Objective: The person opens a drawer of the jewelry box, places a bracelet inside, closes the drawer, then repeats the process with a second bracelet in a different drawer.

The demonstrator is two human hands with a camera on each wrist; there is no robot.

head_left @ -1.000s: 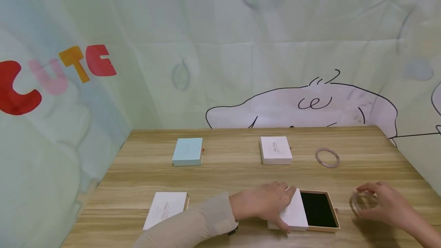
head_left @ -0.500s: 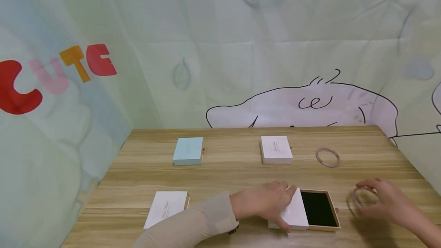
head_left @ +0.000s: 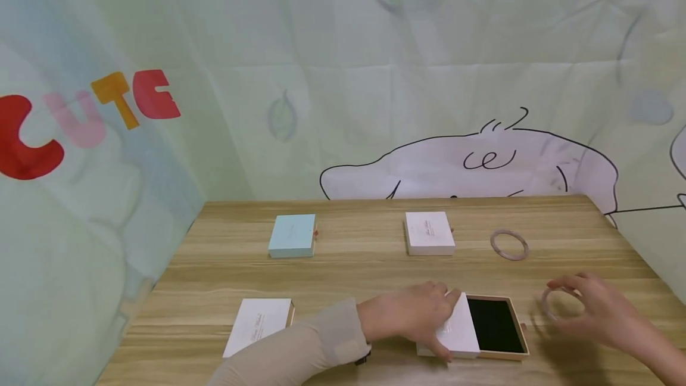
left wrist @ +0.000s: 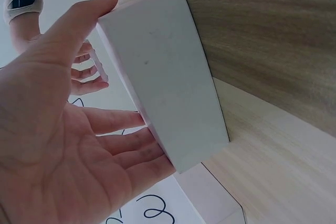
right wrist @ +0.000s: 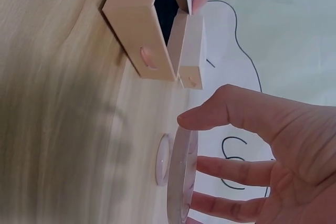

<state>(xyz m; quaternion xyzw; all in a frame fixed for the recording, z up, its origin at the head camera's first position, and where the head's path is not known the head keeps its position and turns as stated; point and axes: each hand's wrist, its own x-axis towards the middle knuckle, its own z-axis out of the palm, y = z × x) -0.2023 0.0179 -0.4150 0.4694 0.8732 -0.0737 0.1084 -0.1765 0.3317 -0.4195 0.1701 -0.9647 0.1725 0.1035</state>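
My left hand (head_left: pixel 415 314) grips the white sleeve (head_left: pixel 458 329) of a drawer-style box, thumb on one side and fingers on the other, as the left wrist view shows. The box's peach-edged drawer (head_left: pixel 522 329) is pulled out to the right, baring its black lining (head_left: pixel 492 323). Right of it, my right hand (head_left: pixel 602 317) pinches a pale translucent bangle (right wrist: pixel 181 177) between thumb and fingers, above the table and apart from the drawer. A second bangle (head_left: pixel 510 245) lies flat on the table farther back.
Behind the open box sits a closed white box (head_left: pixel 430 234). A light blue box (head_left: pixel 292 236) is at the back left. Another white box (head_left: pixel 257 323) lies at front left, partly covered by my left sleeve (head_left: pixel 300 347). A printed cloth (head_left: pixel 257 153) hangs behind the wooden table (head_left: pixel 348 279).
My right hand has moved slightly left and up with the bangle, which has turned a little in the fingers. The left hand and the open box have stayed in place.
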